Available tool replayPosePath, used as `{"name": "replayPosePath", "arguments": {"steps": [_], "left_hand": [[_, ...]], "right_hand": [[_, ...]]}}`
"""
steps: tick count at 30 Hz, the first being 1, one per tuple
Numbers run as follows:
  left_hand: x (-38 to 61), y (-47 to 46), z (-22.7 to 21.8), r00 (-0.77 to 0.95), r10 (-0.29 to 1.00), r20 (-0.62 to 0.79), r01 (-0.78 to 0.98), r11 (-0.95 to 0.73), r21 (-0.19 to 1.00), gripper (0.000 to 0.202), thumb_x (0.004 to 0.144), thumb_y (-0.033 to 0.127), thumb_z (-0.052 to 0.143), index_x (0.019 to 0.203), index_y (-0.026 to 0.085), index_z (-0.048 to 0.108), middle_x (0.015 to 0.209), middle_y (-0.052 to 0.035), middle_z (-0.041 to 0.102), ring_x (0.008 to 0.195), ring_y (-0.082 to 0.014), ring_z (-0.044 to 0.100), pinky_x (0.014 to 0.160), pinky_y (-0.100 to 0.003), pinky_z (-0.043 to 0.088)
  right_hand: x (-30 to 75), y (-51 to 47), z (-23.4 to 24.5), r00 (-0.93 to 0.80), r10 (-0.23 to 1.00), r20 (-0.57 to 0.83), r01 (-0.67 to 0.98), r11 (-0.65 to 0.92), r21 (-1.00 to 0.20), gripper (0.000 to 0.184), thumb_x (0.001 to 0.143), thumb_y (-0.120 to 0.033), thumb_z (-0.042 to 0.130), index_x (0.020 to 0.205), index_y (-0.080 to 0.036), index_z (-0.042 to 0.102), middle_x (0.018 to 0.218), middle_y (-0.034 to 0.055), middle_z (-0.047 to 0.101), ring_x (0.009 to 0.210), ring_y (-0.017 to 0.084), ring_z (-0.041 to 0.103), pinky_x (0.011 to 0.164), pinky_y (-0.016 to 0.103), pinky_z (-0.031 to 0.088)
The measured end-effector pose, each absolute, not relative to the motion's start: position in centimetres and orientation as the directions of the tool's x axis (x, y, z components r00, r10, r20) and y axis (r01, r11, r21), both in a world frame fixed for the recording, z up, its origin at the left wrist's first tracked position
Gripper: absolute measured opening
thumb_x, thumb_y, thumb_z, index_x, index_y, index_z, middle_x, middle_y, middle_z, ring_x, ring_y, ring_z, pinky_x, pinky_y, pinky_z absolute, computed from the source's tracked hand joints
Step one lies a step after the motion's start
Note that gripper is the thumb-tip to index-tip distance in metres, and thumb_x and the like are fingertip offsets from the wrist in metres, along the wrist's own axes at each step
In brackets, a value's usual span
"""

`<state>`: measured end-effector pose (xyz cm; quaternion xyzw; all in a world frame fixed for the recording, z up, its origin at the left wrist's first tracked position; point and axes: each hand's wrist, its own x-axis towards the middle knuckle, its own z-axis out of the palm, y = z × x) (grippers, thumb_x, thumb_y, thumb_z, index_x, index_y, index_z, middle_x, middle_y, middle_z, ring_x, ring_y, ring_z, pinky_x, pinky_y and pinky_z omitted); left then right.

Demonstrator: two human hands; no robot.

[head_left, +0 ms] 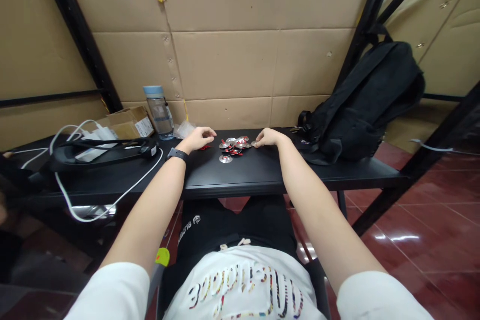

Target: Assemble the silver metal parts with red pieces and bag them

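A pile of shiny silver round discs with red parts lies on the black table between my hands. One silver disc rests apart in front of the pile. My right hand is at the pile's right side, its fingertips closed on the edge of a silver disc. On the other side, my left hand hovers with curved fingers and a gap between thumb and fingers. Small red pieces lie beneath it, partly hidden by the hand. A dark band circles my left wrist.
A water bottle, a clear plastic bag and a cardboard box stand back left. Near them lie a black headband-like device and white cables. A black backpack sits at right. Cardboard panels wall the back.
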<state>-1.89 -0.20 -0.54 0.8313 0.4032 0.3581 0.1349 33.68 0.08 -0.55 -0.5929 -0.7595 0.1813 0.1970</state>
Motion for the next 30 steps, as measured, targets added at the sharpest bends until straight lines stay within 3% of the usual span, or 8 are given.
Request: {"name": "replayPosePath", "arguments": {"steps": [3, 9, 12, 16, 18, 21, 25, 30], "left_hand": [[0.2, -0.5, -1.1, 0.498, 0.744, 0.446, 0.585, -0.667, 0.461, 0.03, 0.074, 0.02, 0.067, 0.1, 0.025, 0.079, 0.096, -0.003, 0.079, 0.087, -0.0207, 0.072, 0.085, -0.03, 0.055], [1.3, -0.5, -1.9, 0.547, 0.726, 0.416, 0.564, -0.687, 0.458, 0.026, 0.071, 0.019, 0.068, 0.092, 0.029, 0.081, 0.093, 0.0001, 0.08, 0.084, -0.0205, 0.074, 0.084, -0.027, 0.056], [1.4, -0.5, -2.0, 0.504, 0.742, 0.442, 0.584, -0.67, 0.459, 0.023, 0.07, 0.017, 0.068, 0.088, 0.026, 0.08, 0.093, -0.0024, 0.08, 0.085, -0.0226, 0.073, 0.087, -0.03, 0.057], [1.6, -1.1, -1.6, 0.456, 0.699, 0.551, 0.57, -0.705, 0.422, 0.041, 0.063, 0.014, 0.074, 0.103, 0.023, 0.078, 0.107, -0.0061, 0.077, 0.095, -0.0246, 0.072, 0.091, -0.034, 0.057], [1.7, -1.6, -1.2, 0.429, 0.669, 0.607, 0.552, -0.726, 0.41, 0.039, 0.065, 0.018, 0.076, 0.104, 0.022, 0.077, 0.109, -0.0063, 0.076, 0.096, -0.024, 0.071, 0.091, -0.035, 0.057], [1.8, -2.3, -0.5, 0.418, 0.687, 0.595, 0.494, -0.721, 0.485, 0.02, 0.077, 0.029, 0.074, 0.096, 0.022, 0.077, 0.099, -0.0054, 0.077, 0.086, -0.0215, 0.072, 0.086, -0.035, 0.058], [2.3, -2.8, -0.2, 0.405, 0.702, 0.586, 0.292, -0.707, 0.644, 0.027, 0.081, 0.035, 0.074, 0.102, 0.018, 0.072, 0.095, -0.0081, 0.078, 0.087, -0.0221, 0.075, 0.086, -0.036, 0.059], [2.6, -2.2, -0.5, 0.428, 0.714, 0.554, 0.223, -0.678, 0.701, 0.028, 0.077, 0.022, 0.069, 0.105, 0.016, 0.068, 0.094, -0.0088, 0.077, 0.086, -0.0204, 0.075, 0.083, -0.035, 0.06]], "right_hand": [[33.7, 0.5, -0.7, -0.235, 0.968, 0.089, 0.812, 0.246, -0.529, 0.03, 0.056, -0.029, 0.091, 0.083, -0.018, 0.081, 0.085, 0.0055, 0.079, 0.08, 0.022, 0.072, 0.076, 0.028, 0.054], [33.7, 0.7, -1.0, -0.22, 0.966, 0.137, 0.796, 0.259, -0.547, 0.037, 0.053, -0.025, 0.094, 0.087, -0.017, 0.08, 0.084, 0.0054, 0.078, 0.076, 0.021, 0.072, 0.077, 0.03, 0.055], [33.2, 0.6, -0.8, -0.175, 0.946, 0.273, 0.777, 0.303, -0.551, 0.036, 0.063, -0.029, 0.091, 0.095, -0.017, 0.08, 0.094, 0.0077, 0.078, 0.082, 0.021, 0.071, 0.081, 0.03, 0.055], [31.5, 0.3, -0.6, -0.241, 0.885, 0.399, 0.666, 0.45, -0.595, 0.025, 0.077, -0.028, 0.08, 0.099, -0.015, 0.078, 0.096, 0.0075, 0.077, 0.086, 0.017, 0.069, 0.083, 0.029, 0.053], [30.1, -0.1, -0.8, -0.284, 0.857, 0.429, 0.619, 0.506, -0.601, 0.022, 0.078, -0.026, 0.078, 0.097, -0.015, 0.078, 0.093, 0.0062, 0.076, 0.082, 0.016, 0.067, 0.08, 0.028, 0.053], [27.6, -1.0, -1.1, -0.326, 0.806, 0.494, 0.57, 0.585, -0.577, 0.03, 0.074, -0.028, 0.081, 0.102, -0.017, 0.076, 0.1, 0.0059, 0.076, 0.078, 0.015, 0.065, 0.075, 0.028, 0.053], [24.5, -2.2, -1.5, -0.444, 0.721, 0.532, 0.416, 0.691, -0.591, 0.051, 0.067, -0.033, 0.088, 0.112, -0.019, 0.071, 0.102, 0.0042, 0.076, 0.083, 0.016, 0.069, 0.078, 0.027, 0.054], [23.0, -2.6, -2.0, -0.491, 0.705, 0.512, 0.461, 0.709, -0.533, 0.034, 0.066, -0.023, 0.087, 0.096, -0.019, 0.073, 0.09, 0.0017, 0.077, 0.079, 0.016, 0.072, 0.076, 0.025, 0.053]]}}
